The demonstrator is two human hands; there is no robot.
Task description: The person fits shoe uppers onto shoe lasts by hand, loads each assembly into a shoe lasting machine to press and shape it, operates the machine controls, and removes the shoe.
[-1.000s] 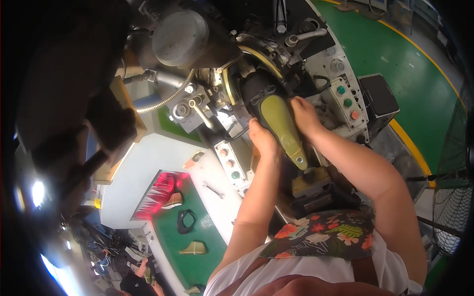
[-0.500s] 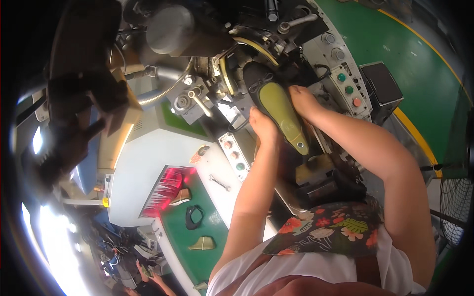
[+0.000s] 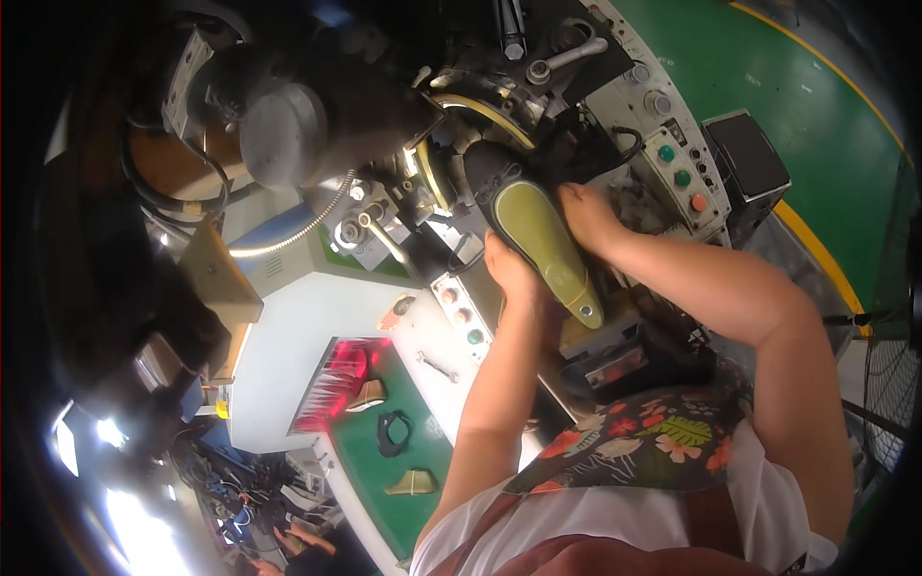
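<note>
A yellow-green shoe last (image 3: 540, 235) lies sole up with a dark shoe upper (image 3: 493, 165) pulled over it, its gathered toe end at the far side. My left hand (image 3: 511, 270) grips its left side, thumb showing along the edge. On the other side my right hand (image 3: 589, 220) holds the upper; most of its fingers are hidden beneath. The toe sits close to the curved yellowish bands (image 3: 485, 113) of a machine; whether it touches them I cannot tell. The heel end, with a small metal-rimmed hole, points toward me.
Button panels flank the work, one right (image 3: 684, 178) and one left (image 3: 463, 312). Lever handles (image 3: 384, 237) and a large dark cylinder (image 3: 283, 134) crowd the far left. A green conveyor (image 3: 408, 451) carries shoe pieces past a red-lit opening (image 3: 331, 384). A wrench (image 3: 438, 367) lies beside it. Another person's hands (image 3: 305, 540) show lower left.
The whole view has shifted slightly. The shoe sits a little nearer me against the machine's bands, with both hands still gripping its sides.
</note>
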